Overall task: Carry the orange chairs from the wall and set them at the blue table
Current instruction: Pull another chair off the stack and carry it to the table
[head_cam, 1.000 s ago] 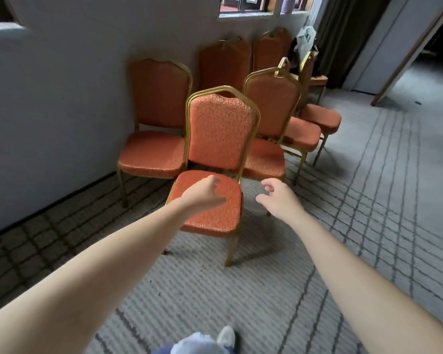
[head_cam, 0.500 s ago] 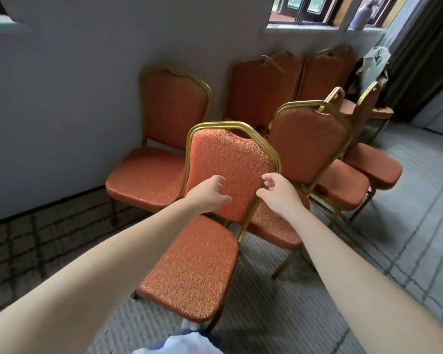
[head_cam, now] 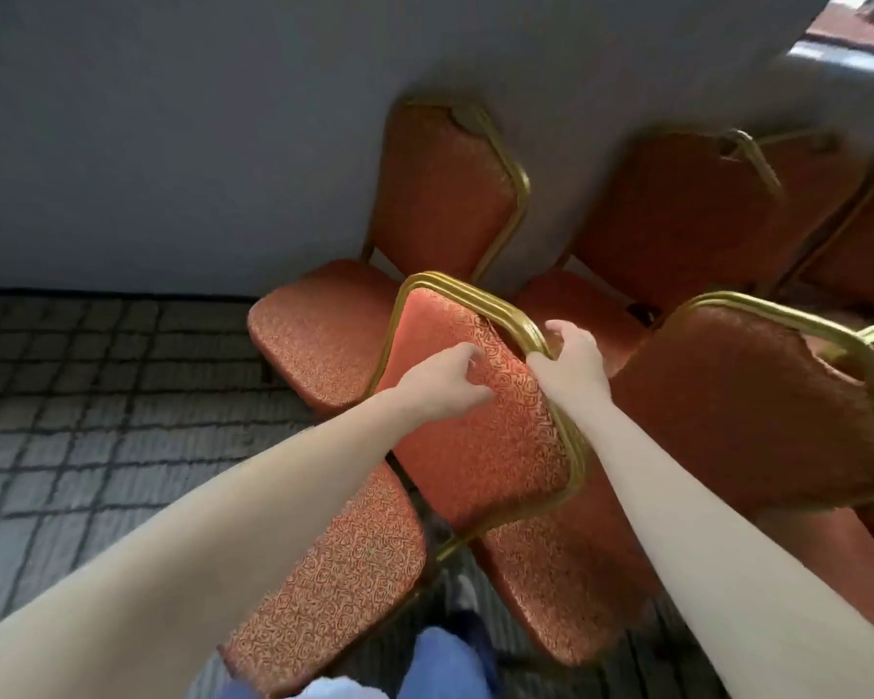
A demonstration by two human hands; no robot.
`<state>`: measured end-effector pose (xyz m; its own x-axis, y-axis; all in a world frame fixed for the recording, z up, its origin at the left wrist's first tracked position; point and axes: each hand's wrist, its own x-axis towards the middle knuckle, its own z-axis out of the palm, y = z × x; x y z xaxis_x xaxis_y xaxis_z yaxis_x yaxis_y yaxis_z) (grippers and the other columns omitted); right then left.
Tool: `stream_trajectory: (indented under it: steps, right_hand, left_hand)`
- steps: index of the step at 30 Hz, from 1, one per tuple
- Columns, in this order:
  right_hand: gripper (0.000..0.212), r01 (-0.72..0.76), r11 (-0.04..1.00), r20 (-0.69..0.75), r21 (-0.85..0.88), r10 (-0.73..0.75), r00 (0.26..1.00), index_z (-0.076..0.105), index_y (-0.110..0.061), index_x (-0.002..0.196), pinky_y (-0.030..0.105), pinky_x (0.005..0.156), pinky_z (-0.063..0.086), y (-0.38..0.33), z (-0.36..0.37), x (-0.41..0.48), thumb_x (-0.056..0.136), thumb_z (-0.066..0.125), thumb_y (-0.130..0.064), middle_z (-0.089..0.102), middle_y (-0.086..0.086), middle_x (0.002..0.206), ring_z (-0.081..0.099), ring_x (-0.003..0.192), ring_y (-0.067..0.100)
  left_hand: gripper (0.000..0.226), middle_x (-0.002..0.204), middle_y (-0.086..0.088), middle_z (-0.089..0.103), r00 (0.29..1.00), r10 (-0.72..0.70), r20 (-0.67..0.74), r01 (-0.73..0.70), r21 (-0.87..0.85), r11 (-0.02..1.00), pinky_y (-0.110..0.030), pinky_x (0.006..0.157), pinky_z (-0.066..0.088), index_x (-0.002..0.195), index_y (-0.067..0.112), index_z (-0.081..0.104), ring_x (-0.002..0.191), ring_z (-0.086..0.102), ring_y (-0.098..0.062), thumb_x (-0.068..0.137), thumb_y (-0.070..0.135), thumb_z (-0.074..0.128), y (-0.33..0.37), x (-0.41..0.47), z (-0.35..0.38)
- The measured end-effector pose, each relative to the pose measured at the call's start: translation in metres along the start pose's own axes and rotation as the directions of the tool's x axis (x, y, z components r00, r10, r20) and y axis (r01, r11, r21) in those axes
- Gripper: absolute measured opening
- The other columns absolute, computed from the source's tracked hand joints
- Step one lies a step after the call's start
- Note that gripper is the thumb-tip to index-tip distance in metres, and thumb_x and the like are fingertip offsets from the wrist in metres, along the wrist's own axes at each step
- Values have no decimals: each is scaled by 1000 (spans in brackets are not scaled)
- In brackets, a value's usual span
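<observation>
The upper frame is filled by the grey wall (head_cam: 172, 118), the left by patterned carpet (head_cam: 97, 396). Against the wall, at upper right, orange chairs (head_cam: 445, 194) are ranged. The nearest chair (head_cam: 475, 446) stands at centre. Its gold top corner is gripped by the right hand (head_cam: 571, 363). The left hand (head_cam: 440, 383) is laid curled on the backrest, and whether it grips cannot be told.

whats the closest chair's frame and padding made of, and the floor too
The frame looks like metal tubing with a glossy gold finish, judging by its ribbed shine. The padding seems to be matte woven orange fabric with a swirl pattern. The floor is grey carpet, ribbed pile with a dark grid.
</observation>
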<state>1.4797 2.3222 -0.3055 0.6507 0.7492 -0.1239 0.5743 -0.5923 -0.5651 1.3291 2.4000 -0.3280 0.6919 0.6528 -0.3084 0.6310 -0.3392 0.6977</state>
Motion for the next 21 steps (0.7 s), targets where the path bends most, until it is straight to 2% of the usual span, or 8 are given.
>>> stream_trajectory:
  steps: [3, 5, 7, 11, 14, 18, 19, 21]
  right_hand:
    - [49, 79, 995, 138, 67, -88, 986, 48, -18, 137, 33, 94, 45, 16, 0, 45, 90, 59, -25, 54, 4, 134, 53, 114, 19]
    - [43, 114, 988, 223, 107, -135, 965, 51, -19, 133, 28, 83, 41, 25, -1, 63, 91, 57, -28, 57, -4, 122, 52, 103, 12]
    - [35, 161, 976, 281, 146, -197, 939, 56, -19, 127, 26, 80, 36, 29, -1, 73, 93, 55, -29, 55, -9, 111, 50, 99, 10]
    - [30, 234, 951, 324, 203, -291, 900, 61, -17, 121, 27, 80, 37, 33, -2, 83, 94, 54, -27, 58, -8, 106, 52, 98, 10]
    - [26, 258, 943, 350, 212, -320, 881, 66, -19, 113, 29, 78, 42, 34, -4, 91, 91, 56, -28, 62, -9, 101, 56, 95, 11]
    - [17, 287, 932, 400, 219, -354, 845, 70, -21, 94, 30, 69, 51, 36, -9, 97, 88, 57, -30, 68, -5, 82, 62, 76, 12]
    - [17, 303, 929, 420, 213, -367, 830, 71, -19, 90, 29, 67, 50, 36, -12, 98, 88, 57, -30, 68, -3, 78, 62, 71, 12]
    - [20, 336, 922, 456, 193, -388, 801, 71, -17, 83, 31, 65, 50, 34, -16, 100, 89, 57, -30, 67, 1, 72, 59, 64, 13]
  left_hand:
    - [62, 139, -3, 50, 992, -123, -26, 123, 9, 992, -38, 99, 48, 144, 20, 37, 122, 52, -20, 88, 34, 61, 16, 22, 20]
    - [62, 138, -3, 50, 982, -184, -45, 184, -11, 983, -38, 98, 47, 144, 21, 38, 122, 52, -21, 89, 35, 61, 26, 33, 32]
    - [59, 132, -4, 52, 973, -222, -65, 218, -53, 974, -40, 96, 49, 142, 22, 41, 116, 55, -21, 89, 35, 62, 35, 39, 41]
    - [54, 115, -2, 59, 963, -260, -75, 248, -135, 959, -40, 85, 54, 135, 28, 49, 98, 61, -18, 86, 47, 62, 46, 44, 55]
    - [51, 108, -8, 62, 957, -282, -71, 259, -231, 938, -30, 72, 51, 132, 25, 55, 88, 62, -21, 87, 47, 62, 53, 47, 63]
    - [54, 115, -15, 63, 941, -330, -79, 291, -316, 903, -28, 66, 43, 135, 19, 53, 93, 64, -25, 88, 43, 64, 64, 48, 73]
    - [53, 112, -16, 64, 935, -344, -84, 298, -339, 892, -30, 65, 44, 134, 18, 54, 95, 64, -27, 88, 42, 65, 65, 49, 75]
    - [51, 101, -14, 65, 929, -359, -93, 302, -373, 877, -33, 64, 46, 131, 18, 57, 87, 64, -24, 87, 42, 66, 68, 50, 76]
